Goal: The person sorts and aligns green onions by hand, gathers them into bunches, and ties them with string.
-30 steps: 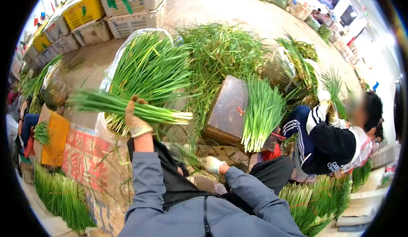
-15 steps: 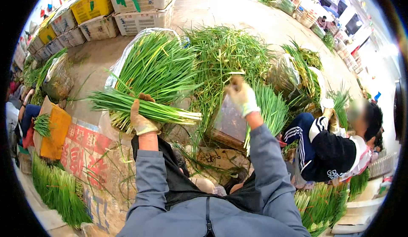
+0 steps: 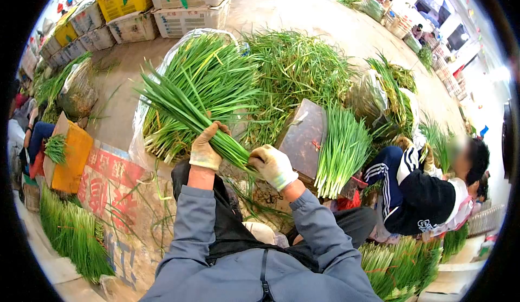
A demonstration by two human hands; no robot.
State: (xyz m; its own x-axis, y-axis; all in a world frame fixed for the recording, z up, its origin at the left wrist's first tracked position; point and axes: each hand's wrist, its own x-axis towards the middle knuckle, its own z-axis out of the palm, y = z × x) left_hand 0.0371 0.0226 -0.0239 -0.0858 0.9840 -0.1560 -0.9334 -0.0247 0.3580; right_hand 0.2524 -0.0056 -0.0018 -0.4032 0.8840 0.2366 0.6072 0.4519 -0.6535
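Note:
My left hand (image 3: 206, 148), in a pale work glove, is closed around a bunch of green chives (image 3: 187, 109). The leaves point up and left, and the stalk ends point down toward my lap. At those lower ends my right hand (image 3: 272, 165), gloved too, has its fingers closed on the stalks; its fingertips are partly hidden. Behind the bunch lies a large heap of chives (image 3: 216, 74) on a clear plastic sheet (image 3: 139, 137). Right of my right hand, a neat bundle of chives (image 3: 342, 153) leans by a dark flat-topped block (image 3: 304, 142).
A loose heap of tangled leaves (image 3: 303, 58) lies ahead. Beyond it at right stands a filled plastic bag (image 3: 365, 96). A co-worker (image 3: 422, 188) sits close on my right. Stacked crates (image 3: 192, 20) line the far left. Chive bundles (image 3: 73, 237) lie at the lower left.
My right hand has come down and left from above the loose heap to the stalk ends. The bunch in my left hand has swung from nearly level to a steep slant.

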